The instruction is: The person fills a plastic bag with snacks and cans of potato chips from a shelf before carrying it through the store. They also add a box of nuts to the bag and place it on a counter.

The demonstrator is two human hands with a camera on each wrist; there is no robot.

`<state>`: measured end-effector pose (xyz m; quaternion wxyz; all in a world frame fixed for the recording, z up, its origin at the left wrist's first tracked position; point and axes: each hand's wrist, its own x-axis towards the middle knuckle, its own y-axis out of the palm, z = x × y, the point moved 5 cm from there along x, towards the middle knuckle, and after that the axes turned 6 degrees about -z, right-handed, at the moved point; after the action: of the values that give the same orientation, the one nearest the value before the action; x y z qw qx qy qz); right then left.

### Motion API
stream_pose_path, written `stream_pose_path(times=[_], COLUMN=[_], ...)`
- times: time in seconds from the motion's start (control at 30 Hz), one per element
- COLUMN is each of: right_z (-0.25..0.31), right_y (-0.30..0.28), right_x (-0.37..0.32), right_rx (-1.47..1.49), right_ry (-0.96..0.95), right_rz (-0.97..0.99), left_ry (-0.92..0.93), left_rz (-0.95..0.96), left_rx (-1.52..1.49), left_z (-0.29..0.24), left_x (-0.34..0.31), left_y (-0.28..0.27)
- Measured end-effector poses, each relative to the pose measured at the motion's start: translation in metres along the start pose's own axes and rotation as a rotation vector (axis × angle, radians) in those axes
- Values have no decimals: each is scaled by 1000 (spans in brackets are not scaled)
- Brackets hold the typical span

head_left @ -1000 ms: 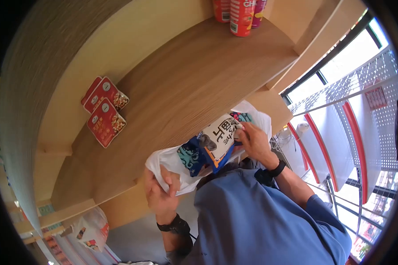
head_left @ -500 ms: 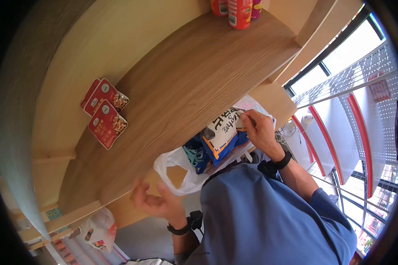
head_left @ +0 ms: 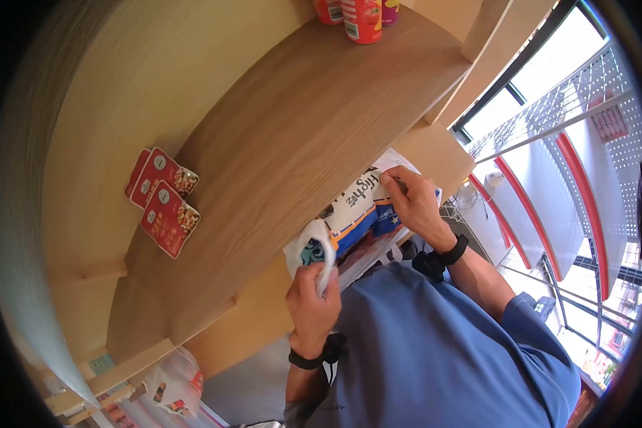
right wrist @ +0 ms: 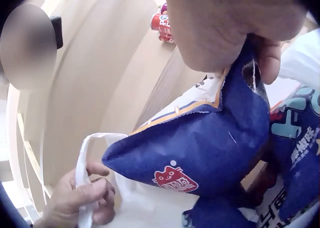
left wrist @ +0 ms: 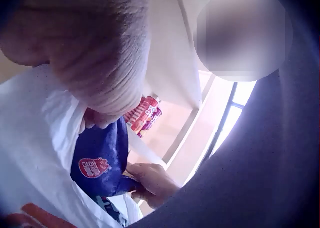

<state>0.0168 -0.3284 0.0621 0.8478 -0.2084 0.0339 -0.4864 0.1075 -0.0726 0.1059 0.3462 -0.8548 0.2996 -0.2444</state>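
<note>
My left hand (head_left: 312, 310) grips a looped handle of the white plastic bag (head_left: 293, 258), also seen curled round the handle (right wrist: 84, 165) in the right wrist view. Inside the bag's mouth is a blue and white snack packet (head_left: 358, 205); my right hand (head_left: 417, 207) pinches its upper corner. From the right wrist, this packet (right wrist: 200, 138) shows its blue side, with a red cat logo. A dark packet with teal patterns (head_left: 312, 252) lies beside it, partly hidden by the handle. In the left wrist view, the bag (left wrist: 35, 123) covers much of the lower left.
A curved wooden shelf (head_left: 264, 143) runs beyond the bag, bearing red nut packets (head_left: 170, 220) at left and red and purple cans (head_left: 362, 20) at the top. Another filled plastic bag (head_left: 175, 381) is at lower left. White racks with red edges (head_left: 583, 200) stand at right.
My left hand let go of the bag's left side, then took hold of its handle and brought it rightward, raised over the packets. My right hand keeps its pinch on the packet's corner.
</note>
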Motion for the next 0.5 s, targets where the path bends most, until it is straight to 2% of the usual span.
stream_pose_path(times=[0.07, 0.13, 0.2, 0.23, 0.27, 0.33, 0.37, 0.43, 0.5], right_z=[-2, -1, 2, 5, 4, -11, -13, -25, -23], right_y=[2, 4, 6, 10, 12, 16, 17, 17, 17], right_x=[-2, -7, -13, -15, -16, -16, -14, -7, -3], right_rx=[-17, -85, -123, -162, -158, -41, -38, 68, 87], right_ry=[-23, -157, -227, -301, -304, -65, -69, 87, 79], right_rz=[-13, 14, 44, 74, 80, 133, 140, 124, 117], left_ry=[-193, -244, -385, -484, -489, -400, -251, -216, -162], left_rz=[-108, -139, -216, -140, -147, 237, 265, 218, 186], left_rx=[-140, -182, -342, -372, -370, -40, 20, 1, -23], left_z=[16, 21, 24, 21, 26, 35, 32, 30, 36], left_x=[-8, -8, -9, -6, -3, -2, -2, -1, -2], left_y=[-7, -15, -25, -26, -27, -13, -9, 1, 17])
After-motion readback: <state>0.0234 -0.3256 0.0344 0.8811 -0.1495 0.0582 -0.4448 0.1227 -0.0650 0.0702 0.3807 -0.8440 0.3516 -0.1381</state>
